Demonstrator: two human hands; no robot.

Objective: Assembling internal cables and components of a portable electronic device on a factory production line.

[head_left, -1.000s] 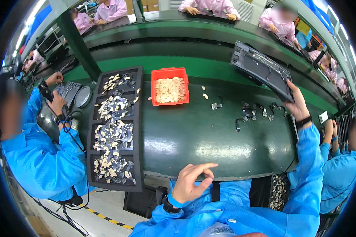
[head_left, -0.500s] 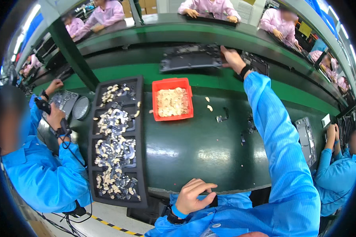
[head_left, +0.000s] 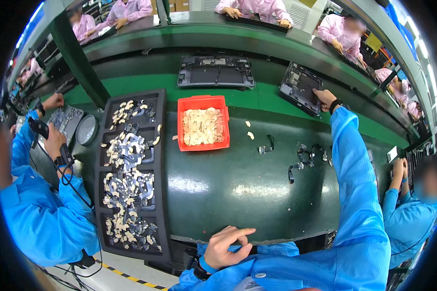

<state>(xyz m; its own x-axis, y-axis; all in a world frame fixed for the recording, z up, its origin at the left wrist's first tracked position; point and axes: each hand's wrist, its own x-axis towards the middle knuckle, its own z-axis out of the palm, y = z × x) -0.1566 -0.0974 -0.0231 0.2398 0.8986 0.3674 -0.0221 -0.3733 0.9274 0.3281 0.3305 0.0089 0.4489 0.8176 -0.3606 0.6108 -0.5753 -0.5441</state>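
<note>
At the far right of the bench my right hand (head_left: 326,98) is closed on the near right edge of an opened tablet housing (head_left: 301,87), which lies at a slant with its inner parts showing. A second opened tablet housing (head_left: 216,72) lies flat further left, apart from my hand. By the bench's near edge my left hand (head_left: 226,247) holds nothing; its index finger points right and its thumb stands apart, while the other fingers are partly bent. Ahead of it is a red bin (head_left: 204,99) holding many small cream-coloured curved pieces (head_left: 203,127).
A black compartment tray (head_left: 161,160) with flex cables and cream pieces stands left. Loose flex cables (head_left: 303,156) and two cream pieces (head_left: 249,136) lie on the green bench (head_left: 218,194). Co-workers in blue sit at both sides; a green post (head_left: 80,60) rises at the back left.
My right hand has let go of the left tablet housing and moved right to grip the other one, now slanted. My left hand stays by the edge. The view has shifted slightly.
</note>
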